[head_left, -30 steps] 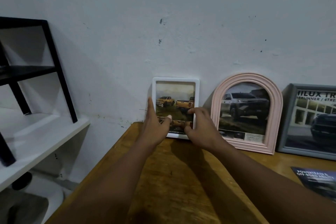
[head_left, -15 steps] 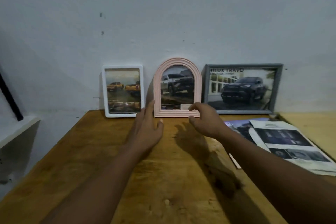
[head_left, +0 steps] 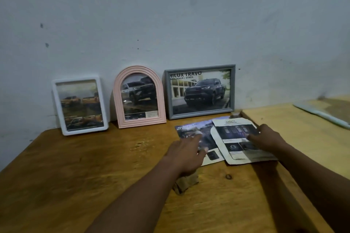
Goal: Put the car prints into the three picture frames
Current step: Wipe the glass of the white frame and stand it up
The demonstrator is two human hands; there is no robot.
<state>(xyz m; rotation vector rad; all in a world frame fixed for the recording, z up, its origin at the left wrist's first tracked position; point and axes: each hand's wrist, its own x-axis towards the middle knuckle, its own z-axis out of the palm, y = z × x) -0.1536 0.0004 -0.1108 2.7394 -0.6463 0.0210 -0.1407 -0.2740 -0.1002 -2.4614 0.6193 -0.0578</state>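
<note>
At the far edge of the wooden table (head_left: 94, 166), three frames lean on the wall, each holding a car print: a white frame (head_left: 85, 132) on the left, a pink arched frame (head_left: 117, 104) in the middle and a grey frame (head_left: 167, 96) on the right. Near the grey frame lie two overlapping cut brochure sheets. The left hand (head_left: 186, 152) is over the left sheet (head_left: 189, 129) with fingers stretched out, gripping nothing, while the right hand (head_left: 269, 138) rests loosely extended fingers on the right sheet (head_left: 234, 132).
</note>
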